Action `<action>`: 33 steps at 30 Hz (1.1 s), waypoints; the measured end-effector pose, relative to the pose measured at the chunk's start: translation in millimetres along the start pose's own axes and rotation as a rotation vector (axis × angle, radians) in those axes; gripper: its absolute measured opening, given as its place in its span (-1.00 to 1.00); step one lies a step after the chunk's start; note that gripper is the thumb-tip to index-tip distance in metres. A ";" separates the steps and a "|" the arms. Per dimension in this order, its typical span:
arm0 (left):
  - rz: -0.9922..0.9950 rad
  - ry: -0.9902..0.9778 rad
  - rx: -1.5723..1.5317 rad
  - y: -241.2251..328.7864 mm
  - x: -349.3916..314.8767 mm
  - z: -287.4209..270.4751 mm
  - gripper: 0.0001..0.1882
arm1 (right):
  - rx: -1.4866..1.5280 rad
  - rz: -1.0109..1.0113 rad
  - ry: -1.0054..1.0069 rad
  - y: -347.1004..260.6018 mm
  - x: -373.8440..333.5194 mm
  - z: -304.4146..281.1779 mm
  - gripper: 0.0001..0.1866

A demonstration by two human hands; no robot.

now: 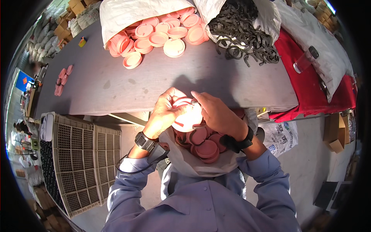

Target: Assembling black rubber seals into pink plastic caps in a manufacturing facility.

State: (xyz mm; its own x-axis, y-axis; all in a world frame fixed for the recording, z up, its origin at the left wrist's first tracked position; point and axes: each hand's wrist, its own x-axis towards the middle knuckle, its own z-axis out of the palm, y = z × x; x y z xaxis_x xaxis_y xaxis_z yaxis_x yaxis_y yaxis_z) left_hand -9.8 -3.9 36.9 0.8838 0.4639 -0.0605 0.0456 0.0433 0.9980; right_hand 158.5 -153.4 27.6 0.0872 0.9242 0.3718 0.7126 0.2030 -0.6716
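In front of my chest, above the table's near edge, my left hand (165, 111) is closed on the rim of a round pink plastic lid (189, 117). Bright light washes out much of the lid's face. My right hand (217, 112) is closed at its far right rim, fingers pinching a dark strap (194, 101) that lies along the edge; part of the strap is hidden by the fingers. Under my hands, an opened white sack (189, 159) on my lap holds several pink lids (206, 150).
Pink lids (158, 38) spill from a white sack (143, 11) at the back of the grey table (116, 85). Dark curled straps (241, 29) spill beside them. A clear cup (305, 61) lies on red cloth (288, 65). Left below stands a plastic crate (79, 158).
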 end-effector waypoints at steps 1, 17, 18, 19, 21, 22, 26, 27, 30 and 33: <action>0.018 0.069 -0.002 -4.3 -0.5 -0.2 -0.73 | 0.000 0.001 -0.001 -2.7 -3.0 2.6 -0.49; -0.256 0.122 -0.016 4.5 -17.0 26.3 -0.71 | 0.078 0.140 -0.039 5.3 -25.9 33.1 -0.42; -0.256 0.122 -0.020 3.9 -17.2 26.1 -0.71 | 0.020 0.177 -0.043 7.3 -28.5 37.5 -0.39; -0.232 0.130 -0.026 3.4 -16.8 25.7 -0.72 | 0.018 0.179 -0.046 11.2 -28.9 39.0 -0.39; -0.214 0.138 -0.027 -3.2 -13.2 22.7 -0.74 | 0.044 0.190 -0.007 16.6 -27.3 37.3 -0.33; -0.016 0.123 0.090 -16.5 -7.8 16.9 -0.74 | 0.048 0.191 -0.007 16.4 -26.8 35.8 -0.33; 0.097 0.156 0.096 -19.0 2.2 9.2 -0.78 | 0.185 0.202 0.198 5.1 -21.9 37.3 -0.33; 0.081 0.176 0.042 -20.7 2.4 7.1 -0.79 | 0.079 0.079 0.353 0.3 -22.0 39.4 -0.39; 0.078 0.213 -0.035 -26.8 5.9 0.5 -0.78 | -0.036 -0.222 0.257 -8.2 -20.6 30.4 -0.63; 0.051 0.237 -0.107 -27.0 10.8 -6.7 -0.76 | 0.010 -0.113 0.200 -5.8 -27.9 28.8 -0.85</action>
State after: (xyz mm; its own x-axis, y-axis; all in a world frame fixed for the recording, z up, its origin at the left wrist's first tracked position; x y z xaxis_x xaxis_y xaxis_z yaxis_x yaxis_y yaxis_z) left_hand -4.6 5.8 9.1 0.7492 0.6619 -0.0248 -0.0569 0.1016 0.9932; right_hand 131.9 -171.0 2.6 0.1444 0.8128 0.5644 0.7185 0.3060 -0.6246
